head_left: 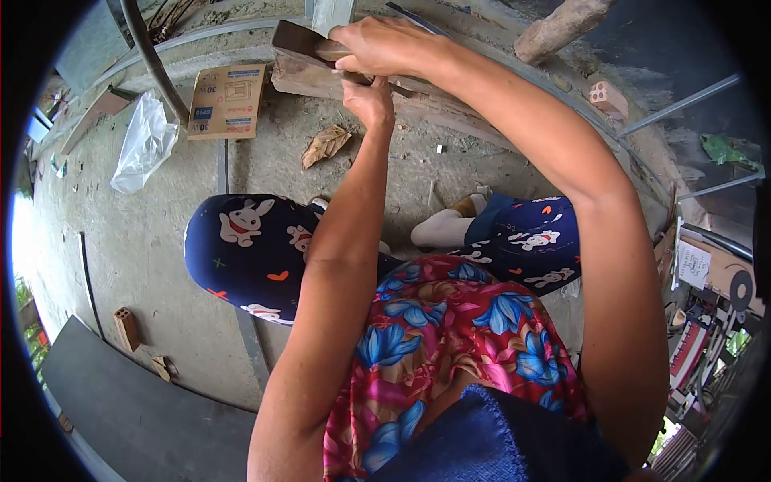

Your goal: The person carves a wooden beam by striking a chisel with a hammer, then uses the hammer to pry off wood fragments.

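Observation:
Up at the top of the head view, my right hand [373,46] is closed round the wooden handle of a tool with a broad dark metal head [295,40]. The head extends left over a rough wooden block [301,79]. Just below, my left hand [369,103] is closed on a thin dark metal strip [355,78], pressed close against the block's top. Part of the strip is hidden by the fingers, and its kind does not show. Both hands nearly touch each other.
A flattened cardboard box [227,102] and a clear plastic bag [146,145] lie left of the block. A dry leaf [326,146] is on the concrete floor. A log [562,30] and a hollow brick [609,100] are at upper right. A dark board [136,402] is lower left.

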Demonstrator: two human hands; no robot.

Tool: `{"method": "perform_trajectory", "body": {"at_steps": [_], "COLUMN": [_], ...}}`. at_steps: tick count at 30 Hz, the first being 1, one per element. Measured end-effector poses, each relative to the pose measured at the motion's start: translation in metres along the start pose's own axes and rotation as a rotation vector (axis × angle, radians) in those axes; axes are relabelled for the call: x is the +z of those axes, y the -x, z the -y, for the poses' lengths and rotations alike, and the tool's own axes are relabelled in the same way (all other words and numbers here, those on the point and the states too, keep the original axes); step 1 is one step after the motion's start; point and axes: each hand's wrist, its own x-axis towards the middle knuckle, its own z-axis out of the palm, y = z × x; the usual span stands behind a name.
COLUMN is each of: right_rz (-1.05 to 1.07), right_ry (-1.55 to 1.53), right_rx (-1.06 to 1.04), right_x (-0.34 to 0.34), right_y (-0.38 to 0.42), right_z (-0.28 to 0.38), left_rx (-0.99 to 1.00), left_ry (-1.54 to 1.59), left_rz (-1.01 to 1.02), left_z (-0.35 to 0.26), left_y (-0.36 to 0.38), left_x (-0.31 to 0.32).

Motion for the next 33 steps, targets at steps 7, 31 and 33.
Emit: {"method": "perform_trajectory", "body": {"at_steps": [7, 31, 33], "right_rz": [0.038, -0.213, 0.069], "right_ry": [0.008, 0.074, 0.124], "right_rx": [-0.021, -0.090, 0.015], "right_x": [-0.031, -0.011, 0.004], "right_y": [-0.003, -0.016, -0.023], "right_z": [0.019, 0.027, 0.015], "left_rx": [-0.133, -0.291, -0.314], "left_ry": [-0.003, 0.059, 0.025], "left_rz": [0.045, 0.031, 0.083], "left_z": [-0.009, 0.006, 0.008], "left_y": [-0.003, -0.026, -0.028], "left_x": [-0.003, -0.007, -0.011]}}
